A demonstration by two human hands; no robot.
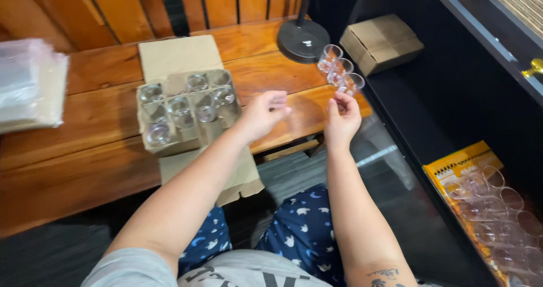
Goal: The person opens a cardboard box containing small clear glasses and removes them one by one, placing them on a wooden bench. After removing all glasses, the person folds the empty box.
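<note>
Shelf glasses point(498, 219) (lower right) edge-cropped

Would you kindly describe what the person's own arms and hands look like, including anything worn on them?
Both hands, left and right, are bare, without gloves, rings or a watch. The forearms are uncovered; a short grey sleeve covers the left upper arm. A small dark tattoo marks the right forearm.

Right hand point(341, 119) fingers touch small glass point(351, 84); left hand point(263, 114) empty.

My divided box point(186, 109) of glasses sat mid-tabletop point(85, 123); three shot glasses point(339, 71) lined its right edge, before the lamp base point(303, 40).
</note>
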